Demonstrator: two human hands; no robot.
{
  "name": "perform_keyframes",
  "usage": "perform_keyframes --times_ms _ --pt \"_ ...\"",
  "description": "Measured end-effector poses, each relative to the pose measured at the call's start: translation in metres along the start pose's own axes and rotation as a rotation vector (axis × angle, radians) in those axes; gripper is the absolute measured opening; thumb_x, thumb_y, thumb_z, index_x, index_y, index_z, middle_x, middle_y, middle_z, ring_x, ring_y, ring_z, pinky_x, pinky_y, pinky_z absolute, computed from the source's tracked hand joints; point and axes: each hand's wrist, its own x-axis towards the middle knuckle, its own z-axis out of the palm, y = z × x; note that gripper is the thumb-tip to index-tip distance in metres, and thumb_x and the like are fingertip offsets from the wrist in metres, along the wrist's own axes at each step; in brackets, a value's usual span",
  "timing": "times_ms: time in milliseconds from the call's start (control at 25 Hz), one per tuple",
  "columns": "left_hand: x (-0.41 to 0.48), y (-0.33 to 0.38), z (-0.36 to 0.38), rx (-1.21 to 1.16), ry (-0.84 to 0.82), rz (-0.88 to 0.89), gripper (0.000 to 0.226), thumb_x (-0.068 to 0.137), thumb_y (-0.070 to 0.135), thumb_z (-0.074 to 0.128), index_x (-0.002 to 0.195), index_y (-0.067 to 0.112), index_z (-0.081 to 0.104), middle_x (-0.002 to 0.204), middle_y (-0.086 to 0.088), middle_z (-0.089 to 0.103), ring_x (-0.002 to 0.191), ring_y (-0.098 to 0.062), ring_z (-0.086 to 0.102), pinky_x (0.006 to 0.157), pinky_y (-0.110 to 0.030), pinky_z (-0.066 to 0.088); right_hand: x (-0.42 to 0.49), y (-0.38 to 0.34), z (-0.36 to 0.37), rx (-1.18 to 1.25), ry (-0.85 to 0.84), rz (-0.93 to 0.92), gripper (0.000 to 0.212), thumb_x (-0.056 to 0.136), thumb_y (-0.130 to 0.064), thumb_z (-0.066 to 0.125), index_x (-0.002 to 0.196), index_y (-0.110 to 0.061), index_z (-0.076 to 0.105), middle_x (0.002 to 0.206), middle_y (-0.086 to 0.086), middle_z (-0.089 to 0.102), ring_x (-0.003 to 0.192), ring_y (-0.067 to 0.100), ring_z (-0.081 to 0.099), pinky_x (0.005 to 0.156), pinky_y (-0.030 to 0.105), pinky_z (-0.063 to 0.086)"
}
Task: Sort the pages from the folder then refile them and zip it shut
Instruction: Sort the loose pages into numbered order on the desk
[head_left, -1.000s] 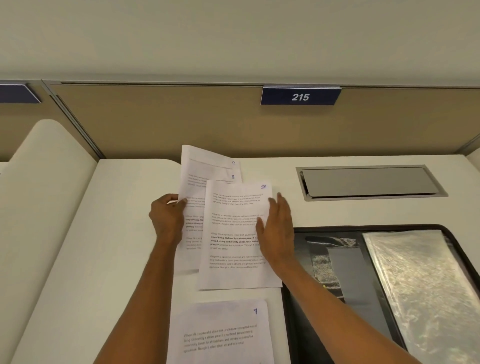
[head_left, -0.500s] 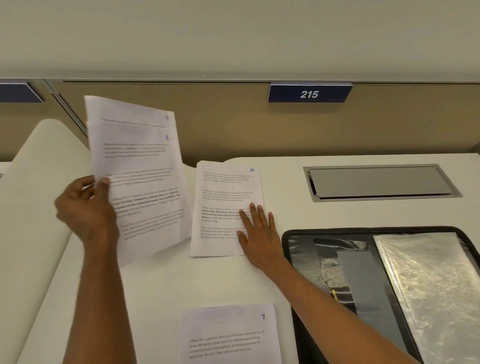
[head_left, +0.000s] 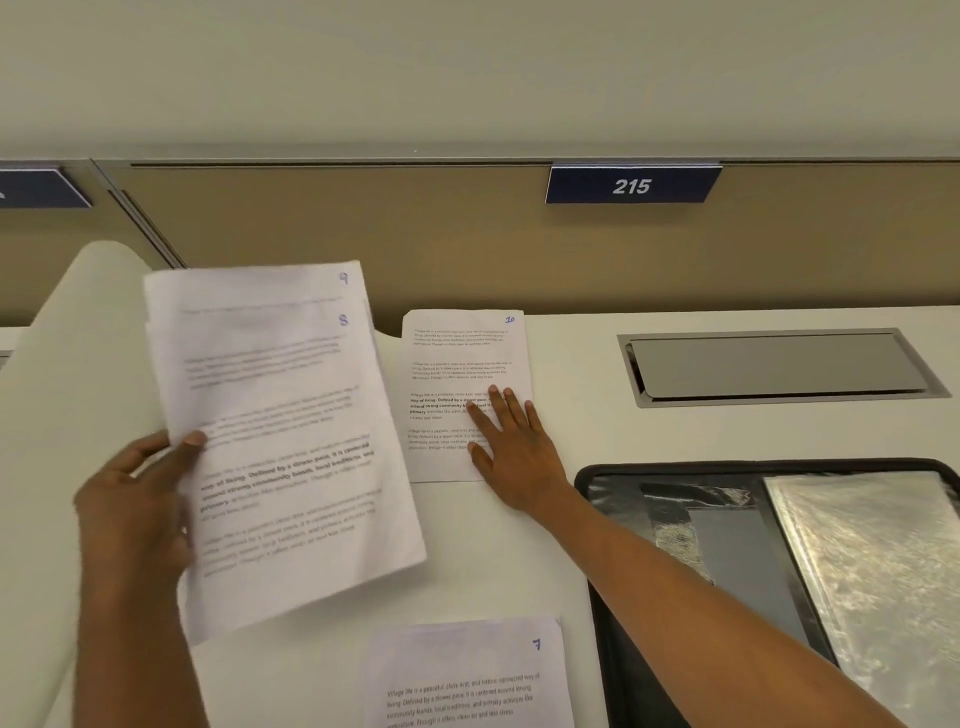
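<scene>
Sorting pgs: left hand (head_left: 140, 499) pinches pgs 8–9 (head_left: 291, 441) raised, prob. to read nos.; right hand (head_left: 514, 447), fingers spread flat, pins pg 10 (head_left: 457, 353) near worktop (head_left: 675, 436) back edge; pg 7 (head_left: 467, 670) at front edge; folder (head_left: 618, 665) open, front-right corner.

Single head view, close, looking forward-down over desk (head_left: 571, 519).

Soft even light (slight blur)
</scene>
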Motion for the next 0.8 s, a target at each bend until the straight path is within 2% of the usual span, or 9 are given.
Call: perform_keyframes --times_ms 80,240,320,360,400,480,560,680,800 --pt "-0.001 -0.017 0.008 0.025 -0.041 -0.079 0.01 0.089 0.013 0.079 0.091 0.019 0.072 0.068 0.0 0.075 0.051 -0.013 0.067 0.052 -0.031 0.061 0.006 0.002 -0.003 0.002 -0.008 -0.001 0.07 0.099 -0.058 0.004 0.164 -0.031 0.004 0.172 0.005 -0.006 0.159 0.025 -0.007 0.129 0.045 -0.004" --pt "-0.014 -0.046 0.028 0.019 -0.149 -0.206 0.011 0.089 0.006 0.077 0.091 0.015 0.071 0.066 -0.005 0.074 0.047 -0.015 0.064 0.05 -0.027 0.059 0.014 0.004 -0.012 0.051 0.024 -0.005 0.063 0.108 -0.052 0.024 0.164 -0.03 0.005 0.172 0.005 -0.006 0.159 0.023 -0.006 0.129 0.043 -0.003" --pt "-0.022 -0.057 0.045 0.005 -0.17 -0.254 0.011 0.089 0.004 0.077 0.092 0.012 0.07 0.07 -0.008 0.074 0.049 -0.017 0.066 0.052 -0.03 0.061 0.006 0.0 -0.021 0.326 0.16 0.062 0.058 0.109 -0.047 0.029 0.163 -0.026 0.021 0.171 0.004 0.014 0.157 0.019 0.013 0.128 0.039 0.012" --pt "-0.024 -0.061 0.056 0.006 -0.182 -0.277 0.011 0.089 0.004 0.077 0.095 0.009 0.07 0.074 -0.011 0.075 0.052 -0.02 0.068 0.055 -0.033 0.063 -0.001 -0.001 -0.025 0.538 0.244 0.136 0.051 0.11 -0.043 0.033 0.157 -0.022 0.036 0.164 0.003 0.034 0.148 0.016 0.033 0.123 0.036 0.028" --pt "-0.025 -0.066 0.067 0.008 -0.198 -0.289 0.014 0.088 0.003 0.078 0.1 0.006 0.071 0.08 -0.015 0.076 0.056 -0.022 0.07 0.058 -0.037 0.064 -0.009 -0.002 -0.031 0.771 0.302 0.204 0.041 0.11 -0.039 0.037 0.143 -0.019 0.052 0.147 0.003 0.054 0.13 0.012 0.052 0.111 0.034 0.043" --pt "-0.027 -0.075 0.089 0.003 -0.224 -0.294 0.022 0.086 0.002 0.08 0.106 0.004 0.07 0.091 -0.021 0.075 0.062 -0.027 0.072 0.064 -0.043 0.065 -0.022 0.0 -0.04 1.082 0.292 0.297 0.03 0.108 -0.039 0.047 0.108 -0.015 0.066 0.105 0.001 0.072 0.091 0.005 0.064 0.084 0.028 0.053" --pt "-0.025 -0.08 0.111 0.014 -0.24 -0.29 0.029 0.084 0.003 0.083 0.109 0.002 0.07 0.098 -0.024 0.077 0.07 -0.03 0.074 0.072 -0.047 0.065 -0.029 0.007 -0.041 1.07 0.265 0.358 0.025 0.102 -0.036 0.061 0.096 -0.013 0.068 0.088 -0.001 0.072 0.074 -0.001 0.062 0.072 0.02 0.051" --pt "-0.021 -0.084 0.134 0.04 -0.274 -0.267 0.027 0.083 0.007 0.085 0.107 0.003 0.071 0.1 -0.024 0.077 0.078 -0.034 0.075 0.081 -0.052 0.063 -0.024 0.017 -0.041 0.982 0.307 0.464 0.004 0.094 -0.015 0.072 0.094 -0.011 0.07 0.086 -0.002 0.073 0.072 0.003 0.064 0.067 0.016 0.049" --pt "-0.02 -0.086 0.148 0.094 -0.276 -0.215 0.022 0.086 0.009 0.083 0.105 0.002 0.073 0.096 -0.019 0.079 0.075 -0.03 0.075 0.068 -0.04 0.063 -0.014 0.025 -0.042 0.965 0.34 0.541 0.002 0.091 -0.008 0.073 0.091 -0.009 0.071 0.081 -0.001 0.071 0.069 0.006 0.062 0.065 0.013 0.046"
